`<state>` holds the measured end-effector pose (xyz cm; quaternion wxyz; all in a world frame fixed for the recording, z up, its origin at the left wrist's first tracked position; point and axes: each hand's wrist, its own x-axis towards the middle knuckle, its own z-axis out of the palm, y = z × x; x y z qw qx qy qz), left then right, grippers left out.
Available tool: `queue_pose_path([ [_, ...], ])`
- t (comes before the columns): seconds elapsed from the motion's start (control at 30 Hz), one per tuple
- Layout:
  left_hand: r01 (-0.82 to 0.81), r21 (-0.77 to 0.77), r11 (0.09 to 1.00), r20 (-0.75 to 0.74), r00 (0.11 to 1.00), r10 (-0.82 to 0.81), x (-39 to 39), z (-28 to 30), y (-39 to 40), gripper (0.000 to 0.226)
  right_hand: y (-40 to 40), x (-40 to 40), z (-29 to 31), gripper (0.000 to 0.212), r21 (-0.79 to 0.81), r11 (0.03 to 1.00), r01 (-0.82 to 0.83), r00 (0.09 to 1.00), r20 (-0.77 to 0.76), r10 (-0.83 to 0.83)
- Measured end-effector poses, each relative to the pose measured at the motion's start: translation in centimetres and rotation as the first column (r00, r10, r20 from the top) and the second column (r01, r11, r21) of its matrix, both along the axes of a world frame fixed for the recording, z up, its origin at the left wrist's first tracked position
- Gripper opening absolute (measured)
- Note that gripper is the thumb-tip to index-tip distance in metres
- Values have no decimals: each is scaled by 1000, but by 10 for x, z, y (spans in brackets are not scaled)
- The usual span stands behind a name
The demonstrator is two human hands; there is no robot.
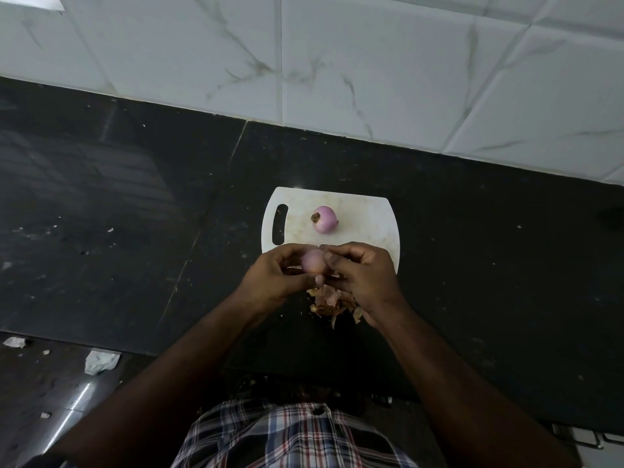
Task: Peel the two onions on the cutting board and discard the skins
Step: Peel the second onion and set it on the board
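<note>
A white cutting board [368, 214] lies on the black counter. One pink onion [324, 219] rests on the board, its root end pointing left. My left hand [275, 276] grips a second pink onion [313, 261] above the board's near edge. My right hand [363, 275] has its fingers curled against the right side of that onion; whether they pinch skin is hidden. A heap of dry brown skins [332, 304] lies on the counter just below my hands, partly covered by my right hand.
The black counter [135, 197] runs to a white marble-patterned tiled wall [371, 62] behind. Small skin flecks dot the counter. Crumpled white scraps [99, 361] lie below the counter's near edge at the lower left.
</note>
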<state>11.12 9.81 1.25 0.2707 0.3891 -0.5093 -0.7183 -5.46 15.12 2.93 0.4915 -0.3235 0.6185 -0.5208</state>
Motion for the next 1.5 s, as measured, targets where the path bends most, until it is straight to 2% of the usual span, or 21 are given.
queue_pose_path([
  [0.17, -34, 37, 999, -63, 997, 37, 0, 3, 3, 46, -3, -1, -6, 11, 38, 996, 77, 995, -65, -74],
  [0.23, -28, 91, 995, -130, 991, 40, 1, 4, 3, 45, -4, -7, -12, 12, 22, 996, 82, 973, -218, -75],
  [0.33, -30, 150, 988, -172, 983, 56, 2, 5, 4, 46, -3, -19, -21, 13, 17, 1000, 19, 854, -520, -7],
  [0.4, -49, 196, 979, -204, 975, 90, 2, 5, 3, 47, -1, -26, -22, 17, 48, 999, -22, 799, -600, 46],
  [0.5, -58, 240, 969, -227, 967, 114, 2, 6, 2, 47, 1, -29, -14, 27, 129, 982, -140, 818, -543, 188],
  [0.6, -42, 260, 965, -239, 965, 106, 2, 7, 2, 50, -2, -26, -4, 34, 46, 990, -135, 891, -432, 142],
  [0.7, -8, 230, 973, -236, 970, 63, 0, 5, 2, 53, -3, -15, 0, 46, 46, 987, -155, 935, -316, 161],
  [0.8, -17, 188, 982, -205, 977, 57, -4, 2, 3, 49, -5, -7, -6, 36, 13, 987, -159, 931, -332, 154],
  [1.03, -52, 189, 981, -226, 970, 94, -5, -2, 4, 48, -5, -11, -11, 44, -26, 989, -144, 965, -224, 134],
  [1.17, -59, 244, 968, -249, 961, 122, -4, 1, 2, 48, -2, -13, -11, 24, -46, 992, -114, 980, -167, 105],
  [1.23, -60, 244, 968, -233, 965, 119, -4, 1, 1, 46, -3, -13, -8, 24, -65, 992, -112, 977, -191, 98],
  [1.33, -64, 225, 972, -197, 974, 110, -5, 0, 1, 40, -2, -11, 0, 35, -83, 980, -181, 941, -305, 148],
  [1.5, -45, 188, 981, -134, 988, 71, -5, 3, 0, 44, -1, -11, 1, 28, -121, 958, -260, 872, -456, 179],
])
